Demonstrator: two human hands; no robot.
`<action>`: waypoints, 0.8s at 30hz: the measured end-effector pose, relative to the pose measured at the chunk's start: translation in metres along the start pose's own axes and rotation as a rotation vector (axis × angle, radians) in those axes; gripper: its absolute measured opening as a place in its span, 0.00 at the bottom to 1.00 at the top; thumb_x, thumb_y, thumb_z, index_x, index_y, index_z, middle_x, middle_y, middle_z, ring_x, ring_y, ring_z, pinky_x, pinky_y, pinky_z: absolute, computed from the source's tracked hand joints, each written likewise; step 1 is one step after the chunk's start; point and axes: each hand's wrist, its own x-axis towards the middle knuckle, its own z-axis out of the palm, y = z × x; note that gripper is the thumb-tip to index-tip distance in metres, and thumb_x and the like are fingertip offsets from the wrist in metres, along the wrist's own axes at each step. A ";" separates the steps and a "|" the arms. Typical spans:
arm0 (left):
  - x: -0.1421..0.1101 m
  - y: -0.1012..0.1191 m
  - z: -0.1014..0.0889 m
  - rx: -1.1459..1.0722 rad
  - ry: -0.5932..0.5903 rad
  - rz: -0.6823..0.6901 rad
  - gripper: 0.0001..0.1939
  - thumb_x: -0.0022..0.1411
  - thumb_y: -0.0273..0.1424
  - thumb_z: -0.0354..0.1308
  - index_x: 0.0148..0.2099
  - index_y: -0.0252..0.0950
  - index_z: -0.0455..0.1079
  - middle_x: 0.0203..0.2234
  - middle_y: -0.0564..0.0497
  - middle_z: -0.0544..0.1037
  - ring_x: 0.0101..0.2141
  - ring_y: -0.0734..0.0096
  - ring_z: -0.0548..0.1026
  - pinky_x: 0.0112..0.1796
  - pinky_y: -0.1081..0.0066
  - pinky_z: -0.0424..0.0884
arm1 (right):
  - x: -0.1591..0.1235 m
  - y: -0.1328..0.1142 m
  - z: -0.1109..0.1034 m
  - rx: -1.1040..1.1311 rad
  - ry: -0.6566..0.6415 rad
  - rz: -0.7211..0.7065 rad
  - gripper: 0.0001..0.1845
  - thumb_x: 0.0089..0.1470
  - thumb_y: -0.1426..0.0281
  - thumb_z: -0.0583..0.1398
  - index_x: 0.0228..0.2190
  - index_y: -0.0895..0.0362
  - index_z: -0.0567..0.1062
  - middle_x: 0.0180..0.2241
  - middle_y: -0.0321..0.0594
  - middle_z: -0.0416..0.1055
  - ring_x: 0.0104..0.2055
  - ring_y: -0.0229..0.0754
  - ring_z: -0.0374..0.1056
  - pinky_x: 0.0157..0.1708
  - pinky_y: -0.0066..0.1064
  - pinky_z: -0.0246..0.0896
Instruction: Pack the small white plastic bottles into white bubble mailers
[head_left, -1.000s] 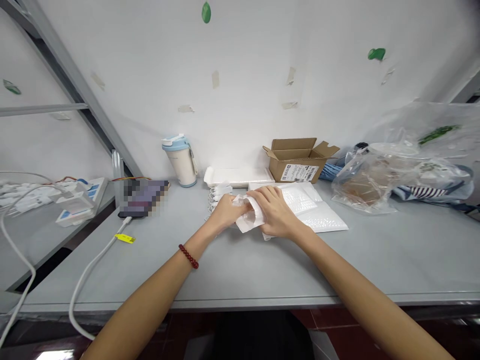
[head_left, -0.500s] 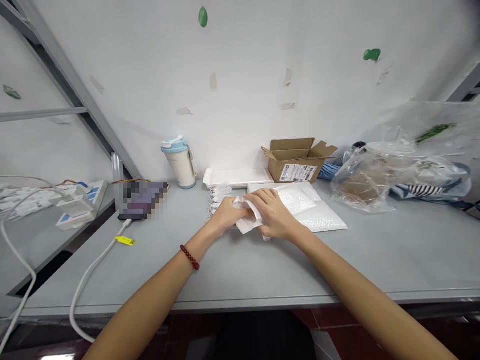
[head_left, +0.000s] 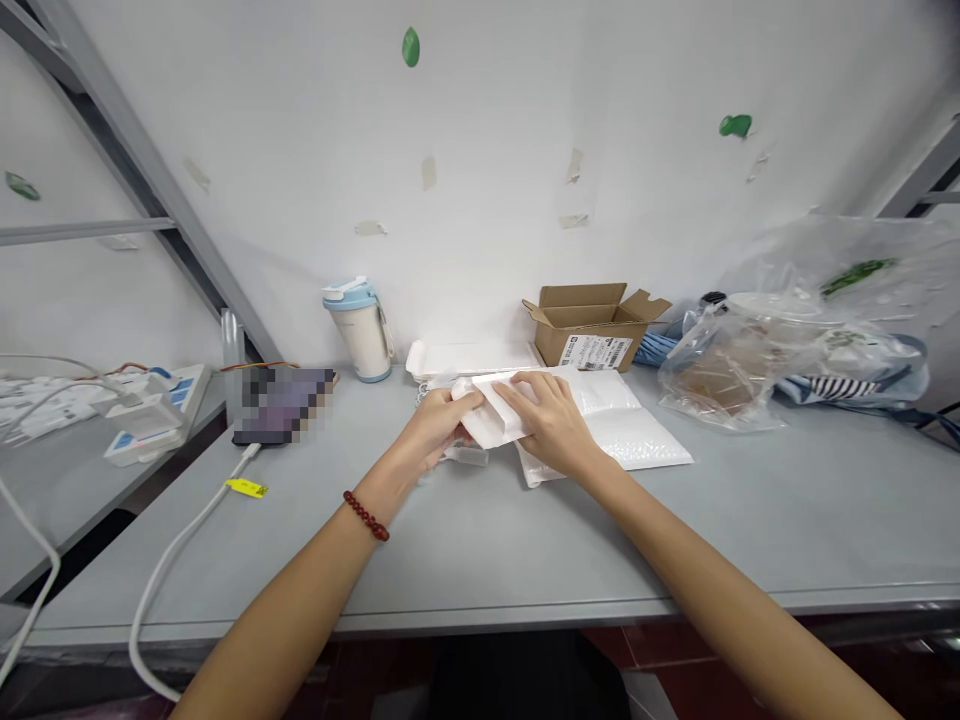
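Both my hands meet over the middle of the grey table. My left hand, with a red bead bracelet on its wrist, is closed on the left end of a small white padded pouch. My right hand lies over the pouch's right side, fingers curled onto it. Under and right of my right hand lies a stack of white bubble mailers. A small white part rests on the table just below my left hand.
At the back stand a blue-lidded tumbler, a white tray and an open cardboard box. Clear plastic bags fill the right. A phone, white cable and power strip lie left.
Both hands have lifted the pouch slightly and turned it flatter; the left hand moved from beside it onto its left end. The camera view shifted a little.
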 end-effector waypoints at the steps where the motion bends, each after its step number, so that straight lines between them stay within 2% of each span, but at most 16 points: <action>1: 0.000 0.003 -0.002 -0.020 -0.028 0.006 0.12 0.51 0.36 0.63 0.29 0.32 0.69 0.19 0.52 0.71 0.18 0.77 0.68 0.18 0.77 0.62 | 0.000 0.001 0.000 -0.018 0.000 0.026 0.31 0.44 0.81 0.54 0.52 0.57 0.66 0.46 0.52 0.64 0.48 0.52 0.58 0.44 0.40 0.53; 3: -0.002 0.010 -0.006 -0.045 -0.031 0.018 0.16 0.53 0.40 0.62 0.27 0.30 0.69 0.18 0.51 0.72 0.17 0.78 0.68 0.18 0.77 0.63 | 0.000 0.004 0.000 -0.062 -0.015 0.061 0.31 0.43 0.82 0.54 0.51 0.57 0.68 0.44 0.51 0.64 0.46 0.50 0.58 0.41 0.39 0.52; 7: -0.005 0.018 -0.007 -0.006 0.044 0.066 0.22 0.53 0.47 0.60 0.25 0.30 0.68 0.19 0.50 0.72 0.18 0.77 0.70 0.19 0.76 0.64 | 0.000 0.005 0.000 -0.117 -0.071 0.049 0.26 0.43 0.83 0.54 0.45 0.56 0.71 0.40 0.47 0.67 0.43 0.48 0.60 0.40 0.38 0.48; 10: -0.006 0.016 -0.005 0.114 0.002 0.224 0.18 0.52 0.43 0.61 0.28 0.30 0.72 0.24 0.47 0.75 0.26 0.72 0.74 0.26 0.74 0.69 | 0.000 0.006 0.000 -0.072 -0.062 0.039 0.20 0.50 0.81 0.54 0.44 0.56 0.71 0.38 0.45 0.71 0.41 0.46 0.63 0.44 0.39 0.47; 13: -0.007 0.011 -0.001 0.324 -0.021 0.425 0.14 0.56 0.39 0.58 0.31 0.32 0.75 0.27 0.48 0.77 0.29 0.71 0.74 0.32 0.72 0.70 | 0.000 0.007 0.002 -0.021 -0.029 0.054 0.14 0.56 0.75 0.54 0.45 0.57 0.70 0.35 0.44 0.74 0.39 0.45 0.66 0.46 0.40 0.47; 17: -0.008 0.004 0.003 0.572 -0.075 0.619 0.12 0.59 0.36 0.55 0.33 0.36 0.77 0.35 0.46 0.79 0.38 0.66 0.74 0.39 0.70 0.69 | -0.001 0.010 0.006 -0.017 -0.032 0.061 0.15 0.56 0.75 0.53 0.46 0.58 0.69 0.34 0.44 0.76 0.37 0.45 0.69 0.47 0.41 0.48; 20: -0.008 0.000 0.004 0.646 -0.087 0.687 0.11 0.56 0.36 0.59 0.39 0.38 0.77 0.40 0.46 0.79 0.42 0.63 0.74 0.44 0.68 0.68 | -0.001 0.011 0.007 -0.029 -0.042 0.067 0.16 0.56 0.78 0.52 0.47 0.58 0.68 0.35 0.45 0.77 0.38 0.44 0.71 0.49 0.42 0.49; 24: -0.003 -0.006 0.000 0.707 -0.054 0.734 0.12 0.53 0.34 0.62 0.41 0.39 0.76 0.41 0.45 0.79 0.42 0.61 0.74 0.45 0.65 0.67 | -0.001 0.011 0.003 -0.014 -0.042 0.062 0.16 0.62 0.69 0.50 0.50 0.59 0.65 0.34 0.45 0.77 0.38 0.45 0.71 0.51 0.43 0.49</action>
